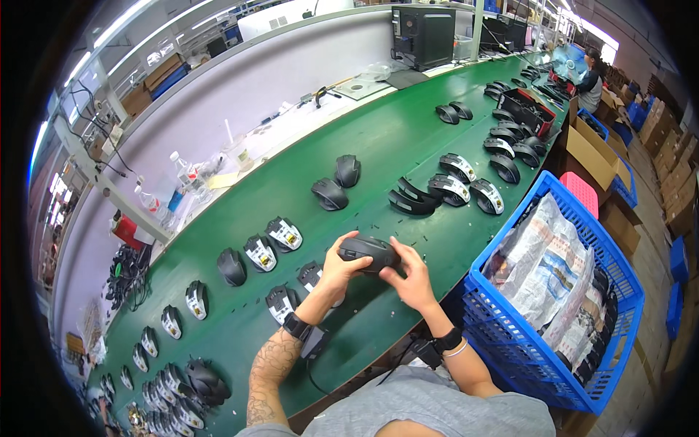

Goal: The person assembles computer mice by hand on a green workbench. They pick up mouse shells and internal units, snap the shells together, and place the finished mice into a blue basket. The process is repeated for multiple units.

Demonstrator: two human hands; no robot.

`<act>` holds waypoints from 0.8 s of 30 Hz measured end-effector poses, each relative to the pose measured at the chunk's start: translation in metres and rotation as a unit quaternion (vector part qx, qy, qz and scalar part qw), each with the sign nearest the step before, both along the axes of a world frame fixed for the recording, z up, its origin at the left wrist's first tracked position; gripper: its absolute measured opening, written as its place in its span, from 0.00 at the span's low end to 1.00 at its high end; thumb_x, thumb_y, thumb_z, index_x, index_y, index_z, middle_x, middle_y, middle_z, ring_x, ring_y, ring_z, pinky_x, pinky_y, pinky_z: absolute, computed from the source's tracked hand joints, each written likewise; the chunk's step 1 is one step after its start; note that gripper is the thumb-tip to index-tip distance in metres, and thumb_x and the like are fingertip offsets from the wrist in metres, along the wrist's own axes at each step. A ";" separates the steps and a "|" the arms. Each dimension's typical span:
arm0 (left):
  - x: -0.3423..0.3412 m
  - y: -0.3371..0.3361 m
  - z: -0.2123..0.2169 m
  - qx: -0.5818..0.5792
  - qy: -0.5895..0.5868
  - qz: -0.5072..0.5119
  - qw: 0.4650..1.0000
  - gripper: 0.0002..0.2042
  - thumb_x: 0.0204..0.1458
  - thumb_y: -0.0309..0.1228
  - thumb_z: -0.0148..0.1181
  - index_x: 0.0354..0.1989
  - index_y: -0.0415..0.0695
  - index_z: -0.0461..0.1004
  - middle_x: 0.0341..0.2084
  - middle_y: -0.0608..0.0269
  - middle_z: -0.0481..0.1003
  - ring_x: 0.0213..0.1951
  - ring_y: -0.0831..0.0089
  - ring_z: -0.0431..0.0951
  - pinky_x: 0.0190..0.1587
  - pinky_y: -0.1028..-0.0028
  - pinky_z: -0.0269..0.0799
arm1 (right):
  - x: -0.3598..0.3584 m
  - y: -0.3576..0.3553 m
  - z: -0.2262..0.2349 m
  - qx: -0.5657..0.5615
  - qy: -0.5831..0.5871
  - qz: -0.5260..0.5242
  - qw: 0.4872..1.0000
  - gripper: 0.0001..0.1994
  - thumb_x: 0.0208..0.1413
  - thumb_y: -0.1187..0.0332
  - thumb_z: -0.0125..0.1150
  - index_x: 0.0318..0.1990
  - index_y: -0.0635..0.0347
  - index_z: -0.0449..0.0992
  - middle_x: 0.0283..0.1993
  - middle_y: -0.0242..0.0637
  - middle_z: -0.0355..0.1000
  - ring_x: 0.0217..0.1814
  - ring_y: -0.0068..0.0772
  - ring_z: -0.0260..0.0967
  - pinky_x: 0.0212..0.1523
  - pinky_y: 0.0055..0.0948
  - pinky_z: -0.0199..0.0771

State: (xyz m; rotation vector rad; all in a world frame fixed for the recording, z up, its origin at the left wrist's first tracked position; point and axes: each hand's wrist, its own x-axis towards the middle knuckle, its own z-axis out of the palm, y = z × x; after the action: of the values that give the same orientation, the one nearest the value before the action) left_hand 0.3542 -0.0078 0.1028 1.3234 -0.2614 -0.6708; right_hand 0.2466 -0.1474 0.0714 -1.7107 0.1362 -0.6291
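1. Green counter (400,146) lies beneath a raised black mouse (370,251).
2. Left hand (339,272) and right hand (413,282) curl fingers around its ends; contact underneath is unclear.
3. It should handle light and rigid; grip its sides.
4. Beyond, two dark mice (347,171) rest.

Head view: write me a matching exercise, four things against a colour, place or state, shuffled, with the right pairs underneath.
Things
1. Dark mouse just below the picture's middle
2. Basket
3. Computer tower
4. Workbench top

Descriptions
A. Green, running from lower left to upper right
B. Upright, near the picture's top edge
C. Held between the left hand and the right hand
D. Blue, with openwork walls

Right pairs: 1-C, 2-D, 3-B, 4-A
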 end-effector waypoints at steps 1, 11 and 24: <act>0.000 0.000 0.000 -0.030 0.005 0.015 0.999 0.32 0.38 0.21 0.68 0.56 0.43 0.62 0.39 0.60 0.72 0.42 0.70 0.74 0.41 0.71 0.74 | 0.003 -0.002 -0.016 0.123 0.019 -0.016 0.992 0.24 0.55 0.66 0.60 0.56 0.69 0.64 0.50 0.41 0.67 0.49 0.28 0.67 0.48 0.27 0.69; -0.002 0.009 0.003 0.033 -0.086 -0.011 0.996 0.31 0.32 0.23 0.71 0.50 0.39 0.65 0.38 0.57 0.72 0.42 0.69 0.74 0.46 0.72 0.71 | 0.004 -0.008 -0.022 0.352 0.042 0.048 0.934 0.13 0.55 0.66 0.60 0.42 0.67 0.71 0.37 0.35 0.73 0.36 0.23 0.71 0.40 0.24 0.73; -0.001 0.013 0.005 0.103 -0.108 -0.039 0.988 0.28 0.36 0.24 0.69 0.49 0.35 0.66 0.38 0.56 0.73 0.42 0.68 0.74 0.46 0.72 0.71 | 0.006 -0.013 -0.038 0.396 0.042 0.056 0.916 0.05 0.54 0.71 0.60 0.35 0.62 0.73 0.33 0.33 0.73 0.33 0.24 0.70 0.37 0.26 0.72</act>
State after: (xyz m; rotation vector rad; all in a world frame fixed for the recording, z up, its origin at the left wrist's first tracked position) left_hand 0.3537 0.0049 0.1079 1.5934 -0.4306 -0.6313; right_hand 0.2522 -0.1604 0.0337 -0.9464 0.3054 -0.3370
